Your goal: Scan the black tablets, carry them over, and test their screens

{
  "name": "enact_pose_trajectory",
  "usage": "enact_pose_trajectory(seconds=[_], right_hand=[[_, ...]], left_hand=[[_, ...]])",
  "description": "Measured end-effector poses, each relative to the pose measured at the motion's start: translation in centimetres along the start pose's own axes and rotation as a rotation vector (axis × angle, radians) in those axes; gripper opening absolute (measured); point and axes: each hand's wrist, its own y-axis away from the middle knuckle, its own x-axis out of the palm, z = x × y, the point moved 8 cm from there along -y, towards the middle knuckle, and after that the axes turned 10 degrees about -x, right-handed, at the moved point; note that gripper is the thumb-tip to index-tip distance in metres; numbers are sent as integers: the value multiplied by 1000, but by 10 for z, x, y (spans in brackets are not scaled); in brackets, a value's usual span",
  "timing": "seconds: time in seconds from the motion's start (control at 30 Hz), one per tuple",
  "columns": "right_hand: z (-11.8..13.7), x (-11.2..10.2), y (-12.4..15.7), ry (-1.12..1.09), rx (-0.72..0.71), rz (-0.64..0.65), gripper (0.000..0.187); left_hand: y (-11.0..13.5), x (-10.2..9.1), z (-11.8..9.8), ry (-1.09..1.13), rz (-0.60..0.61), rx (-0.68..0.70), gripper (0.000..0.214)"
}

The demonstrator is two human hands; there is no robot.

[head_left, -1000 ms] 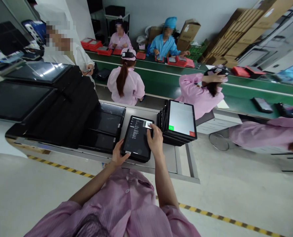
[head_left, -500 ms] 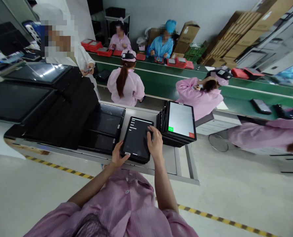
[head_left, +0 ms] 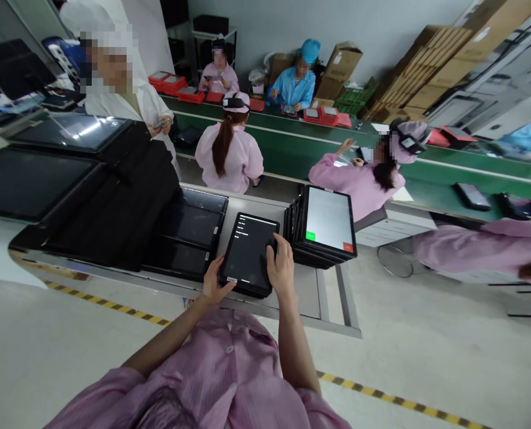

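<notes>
A black tablet (head_left: 250, 253) lies on top of another dark tablet on the grey metal table, its screen lit with a short white text menu at the upper left. My left hand (head_left: 214, 283) grips its lower left corner, thumb along the bottom edge by a small white label. At the right edge rests my right hand (head_left: 282, 264), fingers apart and slightly bent, with the thumb over the screen's border. Just right of it stands a stack of tablets (head_left: 321, 258); the top tablet (head_left: 329, 217) glows white with a green and a red button.
Dark tablets (head_left: 187, 223) lie left of my hands, beside a tall black-covered stack (head_left: 144, 179). Behind runs a green workbench (head_left: 287, 149) with red trays (head_left: 321, 116) and seated co-workers. A person in white (head_left: 146, 104) stands at the left. The table frame (head_left: 350, 322) ends at right.
My right hand's fingers have shifted slightly down along the tablet's right edge. My left hand and the menu stay the same. A co-worker at the right has raised their head and an arm.
</notes>
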Motion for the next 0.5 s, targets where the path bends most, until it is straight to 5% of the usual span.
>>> enact_pose_trajectory(seconds=[0.5], right_hand=[[9, 2, -4, 35, -82, 28, 37]], left_hand=[[-2, 1, 0, -2, 11, -62, 79]])
